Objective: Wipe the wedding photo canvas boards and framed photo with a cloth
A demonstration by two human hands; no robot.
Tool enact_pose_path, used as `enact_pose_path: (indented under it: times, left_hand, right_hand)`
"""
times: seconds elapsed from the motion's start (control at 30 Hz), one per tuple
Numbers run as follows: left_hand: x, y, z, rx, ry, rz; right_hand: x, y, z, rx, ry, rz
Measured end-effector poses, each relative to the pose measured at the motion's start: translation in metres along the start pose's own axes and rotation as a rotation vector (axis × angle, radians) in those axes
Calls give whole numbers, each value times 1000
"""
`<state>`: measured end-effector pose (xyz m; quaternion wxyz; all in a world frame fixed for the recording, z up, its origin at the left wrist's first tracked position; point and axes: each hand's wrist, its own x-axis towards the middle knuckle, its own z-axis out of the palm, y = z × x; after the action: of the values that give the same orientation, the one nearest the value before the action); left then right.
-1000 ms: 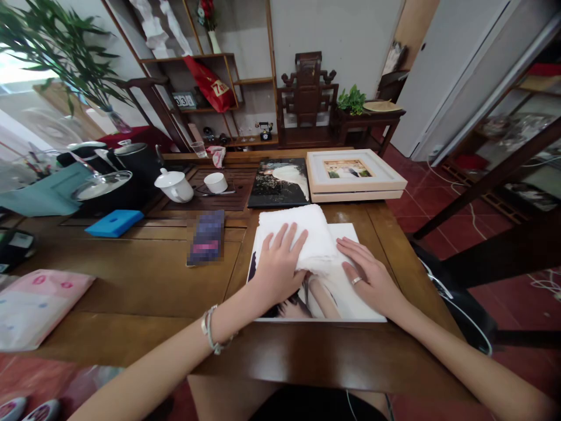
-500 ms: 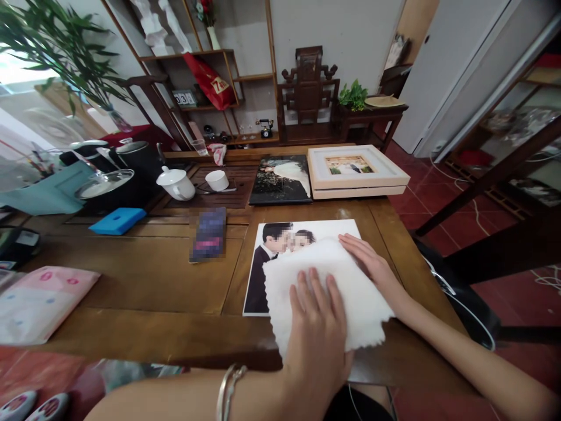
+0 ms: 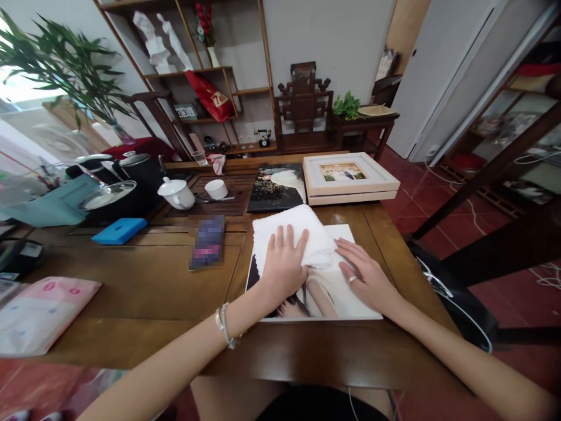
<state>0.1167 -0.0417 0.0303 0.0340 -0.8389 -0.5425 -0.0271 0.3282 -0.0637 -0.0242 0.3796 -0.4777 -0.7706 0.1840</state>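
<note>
A large photo print (image 3: pixel 333 295) lies flat at the near edge of the wooden table (image 3: pixel 144 286). A white cloth (image 3: pixel 287 234) covers its far half. My left hand (image 3: pixel 283 266) rests flat on the cloth with fingers spread, pressing it against the print. My right hand (image 3: pixel 366 275), with a ring on one finger, lies flat and open on the print's right side, its fingertips touching the cloth's edge.
Beyond the print lie a dark photo panel (image 3: pixel 276 187) and a framed picture (image 3: pixel 348 175). A tea tray holds a white teapot (image 3: pixel 176 194) and cup (image 3: pixel 216 189). Also here: a blue block (image 3: pixel 119 230), a pink packet (image 3: pixel 39 313), and black pots (image 3: pixel 131 175) at left.
My left hand has pushed the cloth from the print's near edge up to its far half. The lower half of the print now shows. My right hand stayed on the right side.
</note>
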Motion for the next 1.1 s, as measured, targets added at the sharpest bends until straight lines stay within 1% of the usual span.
enact_pose_path:
  times: [0.07,0.13,0.27,0.33,0.4,0.47,0.57,0.67,0.7,0.77,0.87,0.97,1.03,1.1]
  left_hand:
    - [-16,-8,3,-86,11,106]
    - [-40,-9,4,-164,1,197]
    - [-91,6,4,-235,8,317]
    - [-105,15,3,-237,-9,356]
    - [-105,18,0,-225,-41,357]
    - [-92,14,-4,-208,-77,336]
    - [-57,-3,-7,-192,-110,286]
    - [-16,-21,-4,-190,-71,248]
    - [-3,-27,-2,-202,-49,261]
    - [23,-33,3,-245,-22,339]
    - [55,-33,8,-325,7,459]
    - [71,-26,8,-364,3,512]
    - [71,-22,7,-356,-4,517]
    - [64,-21,6,-325,-12,494]
  right_hand:
    - [0,-1,-1,3,-5,-4]
    - [0,-1,-1,-3,-14,-7]
    - [-1,1,-2,-2,-36,-32]
    - [-1,3,-2,9,-50,-50]
    - [-2,4,-3,12,-57,-52]
    - [-1,3,-3,5,-57,-40]
    - [0,1,-2,-18,-42,-21]
    - [0,1,0,-32,-15,-13]
    - [0,1,0,-32,-11,-14]
    - [0,1,0,-29,-12,-13]
    - [0,0,-1,-25,-10,-5]
    - [2,-2,-2,-28,0,1]
    - [2,-3,-3,-33,-9,3]
    - [3,-4,-4,-29,-17,2]
